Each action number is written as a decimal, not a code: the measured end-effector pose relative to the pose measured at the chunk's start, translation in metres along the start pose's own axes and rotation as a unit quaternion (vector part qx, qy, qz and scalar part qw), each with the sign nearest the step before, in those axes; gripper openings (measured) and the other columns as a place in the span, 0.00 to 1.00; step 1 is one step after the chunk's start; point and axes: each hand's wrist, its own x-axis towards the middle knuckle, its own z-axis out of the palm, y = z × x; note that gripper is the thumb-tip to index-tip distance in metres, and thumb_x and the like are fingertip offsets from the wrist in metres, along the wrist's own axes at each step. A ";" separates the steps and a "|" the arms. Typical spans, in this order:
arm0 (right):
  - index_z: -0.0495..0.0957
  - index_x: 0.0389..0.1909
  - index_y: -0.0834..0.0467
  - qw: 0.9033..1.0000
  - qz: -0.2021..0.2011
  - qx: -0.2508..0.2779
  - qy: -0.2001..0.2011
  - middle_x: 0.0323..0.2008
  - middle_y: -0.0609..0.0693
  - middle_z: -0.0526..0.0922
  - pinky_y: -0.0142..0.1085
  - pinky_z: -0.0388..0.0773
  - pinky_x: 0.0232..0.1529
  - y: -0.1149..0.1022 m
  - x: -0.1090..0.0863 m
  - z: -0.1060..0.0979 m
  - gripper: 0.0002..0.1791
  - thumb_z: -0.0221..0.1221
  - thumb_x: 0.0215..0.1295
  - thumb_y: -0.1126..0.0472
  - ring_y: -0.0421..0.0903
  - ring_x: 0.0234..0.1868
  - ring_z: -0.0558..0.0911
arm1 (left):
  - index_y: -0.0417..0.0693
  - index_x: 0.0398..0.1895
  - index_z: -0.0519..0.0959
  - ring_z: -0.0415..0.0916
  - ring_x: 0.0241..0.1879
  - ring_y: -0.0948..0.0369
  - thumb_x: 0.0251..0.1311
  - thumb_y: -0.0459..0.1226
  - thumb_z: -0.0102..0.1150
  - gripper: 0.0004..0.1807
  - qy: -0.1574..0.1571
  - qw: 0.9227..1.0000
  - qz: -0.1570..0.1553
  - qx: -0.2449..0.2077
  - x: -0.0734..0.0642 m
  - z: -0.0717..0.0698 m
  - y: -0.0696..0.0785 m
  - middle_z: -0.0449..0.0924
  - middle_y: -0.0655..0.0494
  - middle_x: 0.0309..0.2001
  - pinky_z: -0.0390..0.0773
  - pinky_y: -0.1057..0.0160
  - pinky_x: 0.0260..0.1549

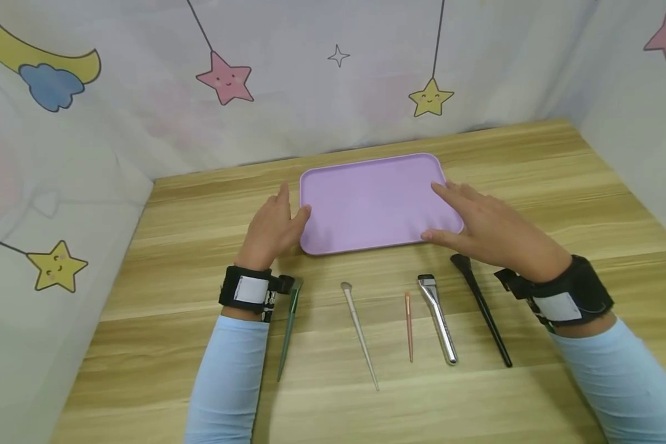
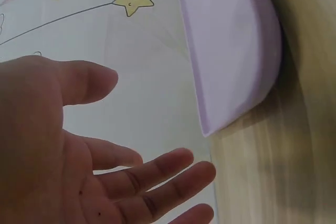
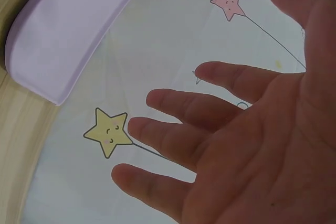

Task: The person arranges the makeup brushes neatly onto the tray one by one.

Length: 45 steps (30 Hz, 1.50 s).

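A shallow purple tray (image 1: 372, 200) with rounded corners lies toward the back of the wooden table. My left hand (image 1: 274, 228) is at the tray's left edge, fingers extended and thumb apart. At the right edge my right hand (image 1: 483, 228) is spread, its thumb and fingertips overlapping the tray in the head view. Both wrist views show bare palms holding nothing, with the tray wall (image 2: 268, 40) beside the left fingers and the tray's end (image 3: 63, 40) past the right fingertips.
In front of the tray lie a green makeup brush (image 1: 290, 330), a pale slim brush (image 1: 359, 333), a small pink brush (image 1: 409, 327), a silver flat brush (image 1: 438, 320) and a black brush (image 1: 483, 311). A curtain (image 1: 311, 92) with printed stars hangs behind the table (image 1: 200, 222).
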 end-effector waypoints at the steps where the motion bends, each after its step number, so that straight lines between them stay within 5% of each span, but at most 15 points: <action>1: 0.54 0.79 0.62 1.000 -0.002 -0.001 0.000 0.74 0.67 0.57 0.67 0.52 0.67 0.001 0.000 0.001 0.49 0.58 0.68 0.36 0.70 0.74 0.55 | 0.32 0.79 0.43 0.66 0.66 0.43 0.74 0.53 0.41 0.44 -0.009 1.000 -0.004 -0.001 0.001 0.001 -0.003 0.68 0.31 0.66 0.65 0.45 0.63; 5: 0.57 0.76 0.66 1.000 -0.011 0.003 0.003 0.72 0.70 0.60 0.64 0.58 0.66 0.005 0.000 0.005 0.47 0.59 0.69 0.38 0.70 0.72 0.60 | 0.31 0.79 0.45 0.76 0.48 0.47 0.73 0.51 0.44 0.43 -0.050 0.998 -0.024 0.003 0.006 0.008 -0.012 0.75 0.35 0.57 0.73 0.49 0.51; 11: 0.59 0.75 0.66 1.000 -0.005 0.017 -0.010 0.71 0.70 0.62 0.61 0.60 0.66 0.008 -0.003 0.006 0.46 0.59 0.70 0.39 0.67 0.71 0.62 | 0.30 0.78 0.48 0.71 0.50 0.46 0.73 0.47 0.48 0.41 -0.090 0.995 -0.029 0.016 0.013 0.017 -0.018 0.65 0.32 0.68 0.71 0.49 0.53; 15: 0.60 0.75 0.67 1.000 -0.002 0.020 -0.017 0.70 0.71 0.63 0.61 0.60 0.66 0.008 -0.003 0.006 0.44 0.59 0.70 0.40 0.67 0.71 0.63 | 0.29 0.70 0.62 0.73 0.36 0.51 0.71 0.41 0.50 0.31 -0.107 0.994 -0.011 0.015 0.016 0.023 -0.022 0.76 0.36 0.50 0.73 0.57 0.36; 19: 0.61 0.74 0.68 0.999 -0.006 0.026 -0.018 0.69 0.72 0.65 0.61 0.60 0.66 0.009 -0.003 0.008 0.44 0.60 0.70 0.42 0.68 0.70 0.64 | 0.31 0.61 0.69 0.72 0.28 0.55 0.68 0.36 0.51 0.22 -0.107 0.994 0.006 0.014 0.018 0.026 -0.024 0.74 0.43 0.34 0.69 0.61 0.28; 31: 0.64 0.71 0.70 1.000 -0.014 0.010 -0.015 0.66 0.72 0.68 0.60 0.63 0.64 0.017 -0.008 0.013 0.42 0.61 0.70 0.44 0.68 0.68 0.67 | 0.28 0.73 0.59 0.74 0.36 0.51 0.68 0.34 0.48 0.32 -0.113 0.993 0.011 0.029 0.017 0.027 -0.016 0.74 0.36 0.51 0.71 0.58 0.35; 45: 0.61 0.72 0.72 0.999 0.004 0.017 -0.035 0.67 0.71 0.68 0.60 0.63 0.65 0.024 -0.011 0.009 0.44 0.60 0.71 0.42 0.67 0.68 0.67 | 0.28 0.69 0.62 0.74 0.42 0.48 0.66 0.32 0.48 0.28 -0.122 0.992 0.012 0.026 0.017 0.025 -0.022 0.73 0.36 0.51 0.73 0.55 0.40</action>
